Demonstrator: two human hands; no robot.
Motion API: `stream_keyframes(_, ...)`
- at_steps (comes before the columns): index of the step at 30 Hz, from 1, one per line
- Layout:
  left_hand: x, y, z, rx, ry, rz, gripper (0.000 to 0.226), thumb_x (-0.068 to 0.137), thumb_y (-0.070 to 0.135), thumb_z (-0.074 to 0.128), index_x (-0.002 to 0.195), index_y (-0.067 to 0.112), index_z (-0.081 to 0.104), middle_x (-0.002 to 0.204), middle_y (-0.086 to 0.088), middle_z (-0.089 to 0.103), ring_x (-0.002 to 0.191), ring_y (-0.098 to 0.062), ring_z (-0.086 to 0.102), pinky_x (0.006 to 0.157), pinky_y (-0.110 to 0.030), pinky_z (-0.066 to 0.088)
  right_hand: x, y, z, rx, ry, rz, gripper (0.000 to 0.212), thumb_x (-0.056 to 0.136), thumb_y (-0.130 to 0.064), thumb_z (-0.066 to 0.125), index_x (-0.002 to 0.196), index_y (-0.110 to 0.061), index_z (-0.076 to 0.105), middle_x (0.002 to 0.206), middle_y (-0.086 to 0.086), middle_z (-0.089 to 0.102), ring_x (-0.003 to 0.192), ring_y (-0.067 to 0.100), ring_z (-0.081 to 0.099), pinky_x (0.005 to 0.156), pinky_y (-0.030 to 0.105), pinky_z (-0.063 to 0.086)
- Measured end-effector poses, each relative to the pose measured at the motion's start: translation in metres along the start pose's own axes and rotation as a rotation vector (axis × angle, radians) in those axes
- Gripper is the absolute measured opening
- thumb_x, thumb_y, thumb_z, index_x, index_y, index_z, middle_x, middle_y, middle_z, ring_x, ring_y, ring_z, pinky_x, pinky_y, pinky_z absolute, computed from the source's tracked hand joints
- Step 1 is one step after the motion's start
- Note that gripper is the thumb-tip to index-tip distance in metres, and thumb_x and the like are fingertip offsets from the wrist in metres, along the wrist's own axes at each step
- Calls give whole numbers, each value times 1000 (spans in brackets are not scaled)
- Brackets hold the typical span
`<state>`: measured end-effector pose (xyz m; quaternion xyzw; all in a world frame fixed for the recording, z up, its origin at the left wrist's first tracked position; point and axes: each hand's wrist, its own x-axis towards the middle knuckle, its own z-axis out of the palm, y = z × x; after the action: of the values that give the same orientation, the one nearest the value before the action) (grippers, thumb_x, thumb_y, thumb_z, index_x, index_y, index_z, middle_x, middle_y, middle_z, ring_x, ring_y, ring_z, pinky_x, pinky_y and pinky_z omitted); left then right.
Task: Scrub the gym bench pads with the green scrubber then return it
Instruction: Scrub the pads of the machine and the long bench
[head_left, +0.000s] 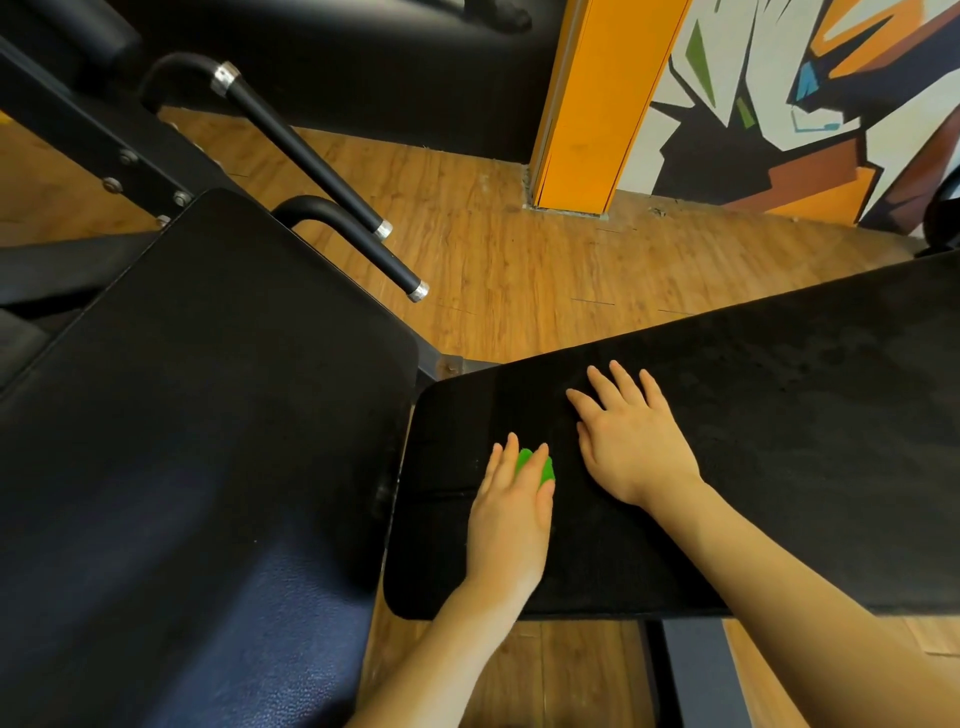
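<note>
Left hand (511, 512): flat on the scrubber (535, 465), fingers straight, pressing it onto the pad (779, 441).
Right hand (631, 441): spread flat on the same pad, just beside the left, holding nothing.
Scrubber: green, mostly hidden under left fingers, near the pad's left end.
Second pad (182, 415): left, tilted.

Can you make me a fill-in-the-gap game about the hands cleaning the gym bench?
1. The scrubber under the left hand is coloured ____.
2. The right hand lies flat with its fingers ____.
3. Both hands rest on the black bench ____.
4. The floor is made of ____.

Missing words: green; spread; pad; wood
</note>
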<state>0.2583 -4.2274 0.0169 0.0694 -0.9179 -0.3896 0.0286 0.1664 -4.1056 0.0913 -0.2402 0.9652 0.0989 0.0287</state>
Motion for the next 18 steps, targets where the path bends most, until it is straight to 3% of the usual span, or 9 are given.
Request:
stream_keyframes(12,71,5,-1,8,84,-28,43,105,30,37,148,24,38,160,-5,24,150,-20,9,118,-39,21,-2,-1,0,4,-2,-1,51,105,-36,26,154,-23,24,163,10,14,151,29,3,123,47,2)
stream_keyframes(18,49,4,-5,2,9,7,46,105,29,37,150,28,32,161,-3,19,150,-17,7,118,-37,22,0,-1,1,9,2,-1,51,104,-36,28,153,-23,26,163,10,15,151,29,4,122,47,2)
